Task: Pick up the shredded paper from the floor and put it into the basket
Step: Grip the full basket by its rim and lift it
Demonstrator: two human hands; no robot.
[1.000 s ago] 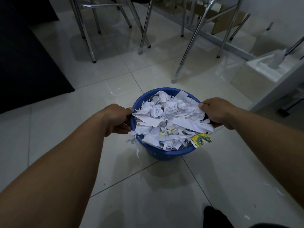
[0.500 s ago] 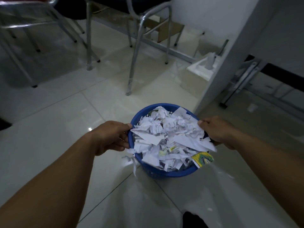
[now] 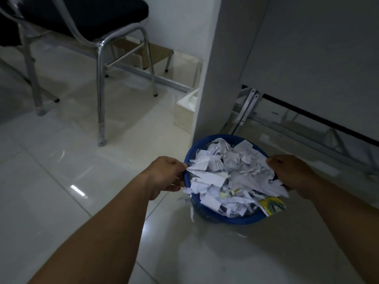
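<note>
Blue basket [image 3: 235,219] — white shredded paper [image 3: 229,173], yellow-green scrap [image 3: 271,206].

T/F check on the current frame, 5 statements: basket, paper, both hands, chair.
1. The blue basket is heaped with shredded paper. True.
2. Only the left hand grips the basket. False: the right hand holds the opposite side of the rim as well.
3. A yellow-green scrap hangs over the near right rim. True.
4. The basket is empty. False: paper rises above its rim.
5. The chair stands to the right of the basket. False: it stands at the upper left, beyond the basket.
</note>
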